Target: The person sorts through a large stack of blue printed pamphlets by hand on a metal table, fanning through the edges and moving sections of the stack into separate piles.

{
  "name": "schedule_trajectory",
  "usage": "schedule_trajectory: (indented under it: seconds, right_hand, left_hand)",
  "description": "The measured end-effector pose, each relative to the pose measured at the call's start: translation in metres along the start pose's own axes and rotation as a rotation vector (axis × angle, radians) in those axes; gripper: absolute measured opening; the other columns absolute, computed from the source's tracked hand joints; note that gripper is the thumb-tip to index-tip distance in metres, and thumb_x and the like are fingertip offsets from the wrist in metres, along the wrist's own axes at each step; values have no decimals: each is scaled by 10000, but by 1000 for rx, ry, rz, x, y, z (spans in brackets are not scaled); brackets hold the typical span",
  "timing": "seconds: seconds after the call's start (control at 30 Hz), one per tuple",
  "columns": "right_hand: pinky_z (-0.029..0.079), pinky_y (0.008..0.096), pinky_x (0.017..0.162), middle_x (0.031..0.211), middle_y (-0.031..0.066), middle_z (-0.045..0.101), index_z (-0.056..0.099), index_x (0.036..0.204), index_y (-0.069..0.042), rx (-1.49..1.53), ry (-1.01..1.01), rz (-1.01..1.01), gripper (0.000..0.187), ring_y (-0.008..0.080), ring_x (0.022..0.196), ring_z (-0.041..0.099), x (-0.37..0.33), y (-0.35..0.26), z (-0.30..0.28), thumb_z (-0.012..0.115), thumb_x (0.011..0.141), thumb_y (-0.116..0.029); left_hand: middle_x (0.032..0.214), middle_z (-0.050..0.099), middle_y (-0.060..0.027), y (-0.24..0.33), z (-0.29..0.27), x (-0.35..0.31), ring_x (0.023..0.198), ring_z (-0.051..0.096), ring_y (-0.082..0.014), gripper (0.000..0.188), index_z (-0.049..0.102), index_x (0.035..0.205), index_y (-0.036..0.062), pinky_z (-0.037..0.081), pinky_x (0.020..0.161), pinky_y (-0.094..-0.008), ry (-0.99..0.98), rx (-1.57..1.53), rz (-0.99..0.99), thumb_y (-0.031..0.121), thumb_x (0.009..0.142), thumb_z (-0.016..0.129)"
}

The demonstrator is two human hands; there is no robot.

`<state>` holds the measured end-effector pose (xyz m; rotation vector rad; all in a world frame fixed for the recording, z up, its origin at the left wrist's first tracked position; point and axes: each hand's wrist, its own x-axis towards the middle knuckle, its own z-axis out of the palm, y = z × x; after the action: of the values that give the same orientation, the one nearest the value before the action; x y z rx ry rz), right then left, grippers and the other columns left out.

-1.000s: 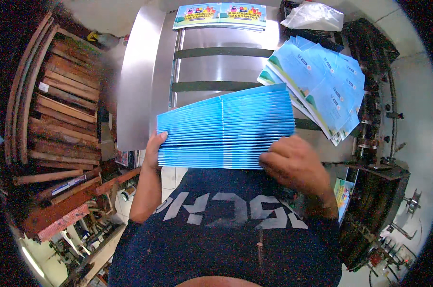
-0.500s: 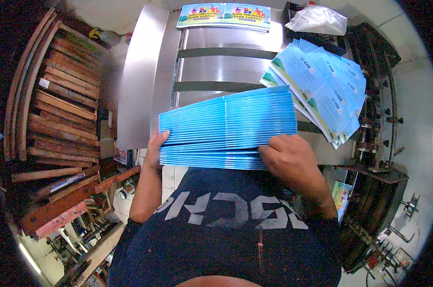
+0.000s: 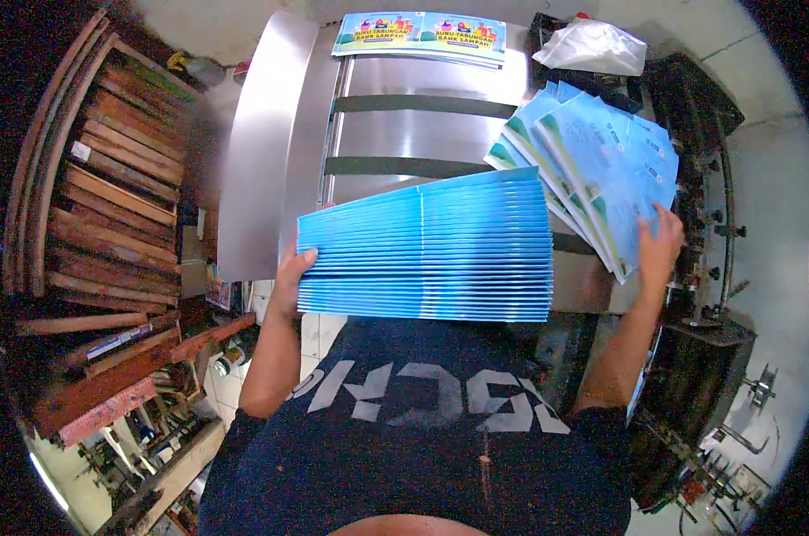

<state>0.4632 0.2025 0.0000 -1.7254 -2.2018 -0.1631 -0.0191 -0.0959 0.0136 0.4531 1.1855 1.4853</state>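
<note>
My left hand (image 3: 296,272) is closed on the left end of a fanned stack of blue booklets (image 3: 422,246), thumb on top. The stack's edges overlap in even steps in front of my chest. To the right, my right hand (image 3: 660,239) grips the near corner of the top booklet in a spread pile of light blue booklets with green edges (image 3: 592,161). That upper booklet is slightly smeared by motion. Some of my right fingers are hidden beneath the booklet.
A metal table (image 3: 396,134) with dark slots lies under the work. More printed booklets (image 3: 418,37) lie at its far edge. A clear plastic bag (image 3: 592,46) rests on a black crate at the far right. Wooden slats (image 3: 123,196) fill a rack at left; dark machinery (image 3: 704,205) stands at right.
My right hand has left the fanned stack and moved right to the pile, where the upper booklets have shifted. The stack's near edges now lie even; my left hand still holds it.
</note>
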Motion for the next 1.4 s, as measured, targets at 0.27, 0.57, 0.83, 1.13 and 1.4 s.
schedule_trajectory:
  seconds: [0.27,0.57,0.83,1.13,1.4]
  right_hand:
    - [355,486,1023,1294,177,512,601,1225,-141,0,122,-64,315,370,1211,457,-17,-4,50,502,944,-246]
    - [348,498,1015,1306,168,512,594,1236,-150,23,138,-67,325,370,1213,459,-18,0,56,506,941,-254]
    - [312,501,1054,1342,175,481,563,1270,-145,-84,82,-33,374,368,1255,426,-7,-27,26,538,924,-286]
    - [368,344,975,1207,134,547,506,1286,5,1290,-465,-134,557,224,1119,492,-2,-189,22,485,953,-441]
    - [376,361,998,1141,112,582,583,1142,-34,1418,-732,40,553,237,1136,517,-114,-140,-26,710,779,-430]
  left_hand:
    - [1316,490,-154,0,-3,-5,1175,506,-251,707,346,1417,20,388,1018,-379,18,-17,-15,278,813,606]
    - [1303,493,-158,1,4,-4,1182,499,-255,697,359,1397,11,383,1023,-378,6,-16,15,283,807,611]
    - [1318,480,-164,0,2,-3,1188,494,-260,722,352,1399,8,385,1021,-383,-3,26,17,312,796,608]
    - [1312,491,-186,-7,-12,0,1244,447,-284,630,439,1330,4,331,1066,-421,-25,112,7,392,845,545]
    - [1355,467,-204,-34,-24,-38,1372,288,-322,656,527,1216,41,146,1147,-458,-115,138,120,601,926,347]
